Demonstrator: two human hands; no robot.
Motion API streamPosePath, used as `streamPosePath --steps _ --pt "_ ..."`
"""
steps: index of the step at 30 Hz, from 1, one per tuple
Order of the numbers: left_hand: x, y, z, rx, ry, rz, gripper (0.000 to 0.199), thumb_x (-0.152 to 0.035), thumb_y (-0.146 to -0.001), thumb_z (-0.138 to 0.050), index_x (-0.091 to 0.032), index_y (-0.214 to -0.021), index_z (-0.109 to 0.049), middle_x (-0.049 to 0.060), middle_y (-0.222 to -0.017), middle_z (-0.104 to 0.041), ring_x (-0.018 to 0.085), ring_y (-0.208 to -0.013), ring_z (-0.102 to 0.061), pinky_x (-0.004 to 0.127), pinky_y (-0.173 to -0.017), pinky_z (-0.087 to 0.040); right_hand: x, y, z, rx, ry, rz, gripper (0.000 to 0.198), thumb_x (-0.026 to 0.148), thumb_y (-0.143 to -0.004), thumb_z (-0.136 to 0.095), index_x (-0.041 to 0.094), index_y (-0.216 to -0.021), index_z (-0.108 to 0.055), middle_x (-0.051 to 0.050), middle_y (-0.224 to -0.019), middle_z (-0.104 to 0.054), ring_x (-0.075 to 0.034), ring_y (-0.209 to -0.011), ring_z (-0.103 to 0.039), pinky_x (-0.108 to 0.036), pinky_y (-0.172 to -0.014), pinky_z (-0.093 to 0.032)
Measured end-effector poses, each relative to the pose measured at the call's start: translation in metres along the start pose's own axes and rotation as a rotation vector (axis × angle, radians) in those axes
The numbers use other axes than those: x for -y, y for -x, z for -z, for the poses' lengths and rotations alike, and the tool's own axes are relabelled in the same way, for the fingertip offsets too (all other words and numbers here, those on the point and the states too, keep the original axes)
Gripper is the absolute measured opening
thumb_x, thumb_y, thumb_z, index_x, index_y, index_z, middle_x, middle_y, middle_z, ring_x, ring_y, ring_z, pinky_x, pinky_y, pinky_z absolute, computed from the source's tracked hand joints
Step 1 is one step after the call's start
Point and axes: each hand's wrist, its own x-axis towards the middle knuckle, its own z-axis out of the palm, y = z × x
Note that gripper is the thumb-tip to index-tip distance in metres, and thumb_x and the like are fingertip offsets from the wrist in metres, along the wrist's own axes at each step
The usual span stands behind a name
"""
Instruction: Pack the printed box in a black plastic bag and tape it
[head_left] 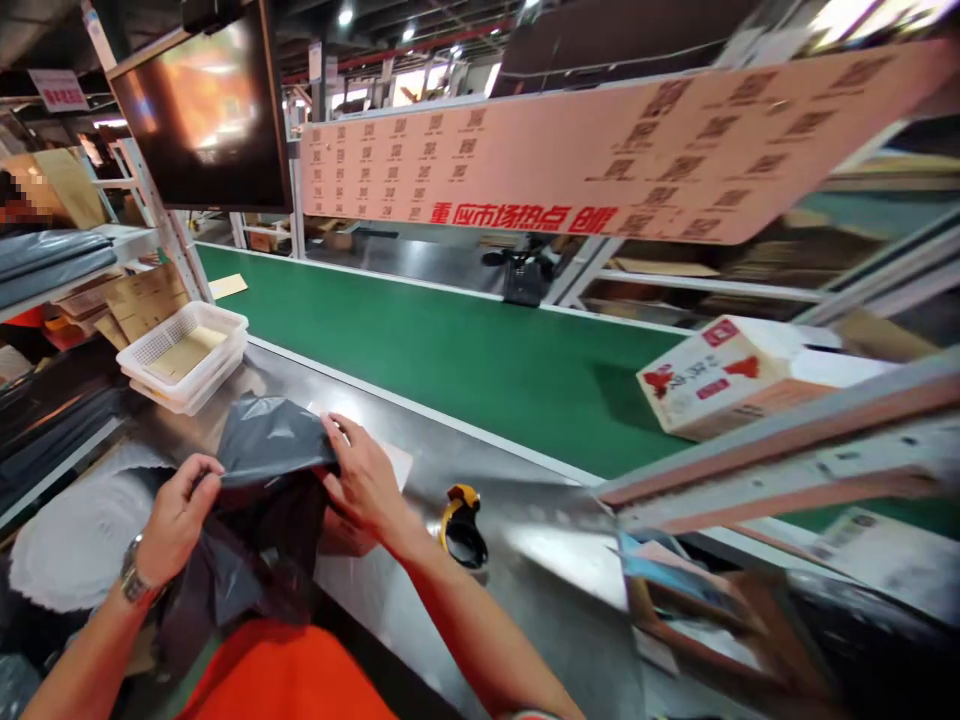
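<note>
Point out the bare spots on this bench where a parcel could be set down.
Bare steel lies between the scanner and the green belt. The belt is open between the white basket and the carton. Crowded: both hands, left and right, grip the grey bag.

Head view, looking forward-down, close over workbench [540, 560].

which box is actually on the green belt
The white box with red print, lying alone on the green belt. The other cartons are flat tan sheets stacked on the left shelves.
</note>
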Motion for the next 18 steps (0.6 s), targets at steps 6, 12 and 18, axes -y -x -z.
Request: streamPosePath --steps 6,12,18 --pt "0.039 -0.042 0.004 0.189 -0.208 0.037 0.057 -0.067 -0.073 -0.076 -0.023 -0.11 -0.07 0.004 -0.094 -0.076 0.032 -0.084 -0.073 0.035 -0.074 -0.055 -0.002 -0.019 -0.02 0.23 0.146 -0.298 0.083 0.0 -0.09 -0.056 0.01 -0.168 -0.031 -0.021 -0.151 -0.054 -0.031 -0.106 -0.071 -0.047 -0.094 -0.065" --pt "0.115 -0.161 0.008 0.254 -0.52 -0.527 0.063 -0.042 -0.075 -0.048 -0.019 -0.131 -0.067 0.015 -0.108 -0.074 0.039 -0.091 -0.072 0.045 -0.076 -0.052 -0.031 -0.045 0.012 0.049 0.462 -0.565 0.072 -0.002 -0.086 -0.055 0.012 -0.156 -0.052 -0.017 -0.133 -0.059 -0.027 -0.101 -0.071 -0.036 -0.09 -0.062" --pt "0.144 -0.256 -0.022 0.4 -0.56 -0.33 0.052 -0.049 -0.072 -0.054 -0.02 -0.112 -0.071 0.015 -0.103 -0.073 0.039 -0.088 -0.069 0.043 -0.07 -0.047 -0.049 -0.046 0.058 -0.134 0.752 -0.851 0.068 0.001 -0.093 -0.049 0.014 -0.159 -0.053 -0.014 -0.134 -0.059 -0.026 -0.093 -0.071 -0.034 -0.082 -0.058"
